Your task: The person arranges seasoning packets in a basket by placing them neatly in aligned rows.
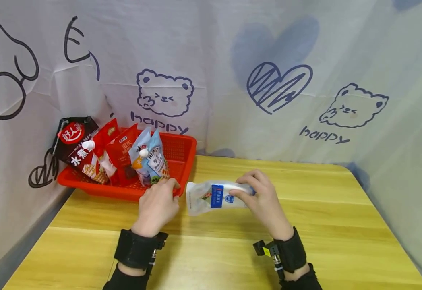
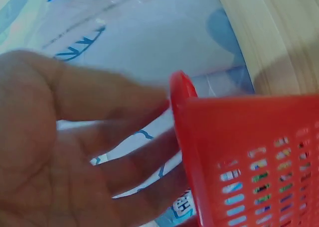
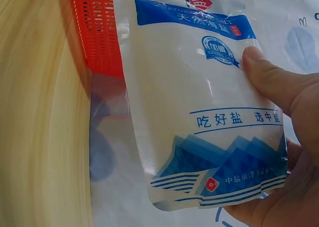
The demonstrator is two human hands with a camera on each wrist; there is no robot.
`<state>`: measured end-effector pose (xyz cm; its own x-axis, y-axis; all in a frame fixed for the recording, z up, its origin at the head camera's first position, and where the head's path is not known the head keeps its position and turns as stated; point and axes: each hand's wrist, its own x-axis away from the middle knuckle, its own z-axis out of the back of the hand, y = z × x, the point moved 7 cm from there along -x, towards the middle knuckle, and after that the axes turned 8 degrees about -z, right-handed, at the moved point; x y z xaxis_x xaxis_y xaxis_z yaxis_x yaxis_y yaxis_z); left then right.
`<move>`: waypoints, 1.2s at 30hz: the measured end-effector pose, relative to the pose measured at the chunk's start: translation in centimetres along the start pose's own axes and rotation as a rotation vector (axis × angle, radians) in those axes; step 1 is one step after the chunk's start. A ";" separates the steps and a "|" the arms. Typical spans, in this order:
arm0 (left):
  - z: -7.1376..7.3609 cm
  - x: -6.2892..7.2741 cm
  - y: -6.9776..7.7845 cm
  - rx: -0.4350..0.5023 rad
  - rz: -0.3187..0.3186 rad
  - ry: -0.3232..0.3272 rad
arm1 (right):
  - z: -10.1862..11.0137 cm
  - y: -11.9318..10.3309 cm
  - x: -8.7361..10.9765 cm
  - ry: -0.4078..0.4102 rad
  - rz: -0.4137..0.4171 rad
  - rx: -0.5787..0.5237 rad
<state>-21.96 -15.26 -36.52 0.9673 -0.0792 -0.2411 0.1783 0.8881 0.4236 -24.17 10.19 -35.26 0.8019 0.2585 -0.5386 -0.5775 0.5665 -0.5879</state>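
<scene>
A white and blue bag of salt (image 3: pixel 184 97) is pinched in my right hand (image 1: pixel 263 199), thumb on its printed front and fingers behind. In the head view the bag lies nearly sideways above the table, its far end close to the basket's right front corner. My left hand (image 1: pixel 159 207) grips the front rim of the red plastic basket (image 2: pixel 239 132), thumb on one side and fingers on the other. Inside the basket stand a blue Heinz pouch (image 1: pixel 156 159), red pouches (image 1: pixel 122 151) with white caps beside them, and a black and red seasoning bag (image 1: pixel 78 141) leaning over the left side.
The basket sits at the back left of a wooden table (image 1: pixel 305 225), near a white cloth wall (image 1: pixel 218 88) with drawn bears and hearts. The table's right edge (image 1: pixel 385 221) runs beside another stretch of cloth. Both wrists wear black straps (image 1: pixel 136 248) with small cameras.
</scene>
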 end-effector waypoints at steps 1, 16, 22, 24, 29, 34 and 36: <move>0.2 0.0 0.1 0.033 0.004 0.018 | 0.0 0.0 0.0 -0.006 -0.007 -0.003; 0.4 0.1 3.6 0.234 -0.309 0.108 | -1.0 -1.3 -0.2 -0.083 0.064 0.036; -0.4 0.2 4.4 0.238 -0.386 0.057 | -1.5 -2.2 -0.1 -0.103 0.138 0.051; -0.7 0.3 4.6 0.240 -0.393 0.036 | -1.6 -2.5 0.0 -0.099 0.171 0.048; -1.2 0.3 5.2 0.239 -0.425 0.002 | -1.9 -3.0 0.2 -0.090 0.223 0.031; -1.0 0.4 5.8 0.196 -0.509 0.064 | -2.1 -2.8 0.3 -0.093 0.191 0.020; -0.9 0.4 6.1 0.184 -0.547 0.107 | -2.1 -2.5 0.3 -0.093 0.161 0.005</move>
<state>-20.60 -9.47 -34.82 0.7040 -0.4494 -0.5499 0.6842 0.6369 0.3552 -22.79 7.24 -35.21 0.7100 0.4170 -0.5674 -0.6989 0.5156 -0.4957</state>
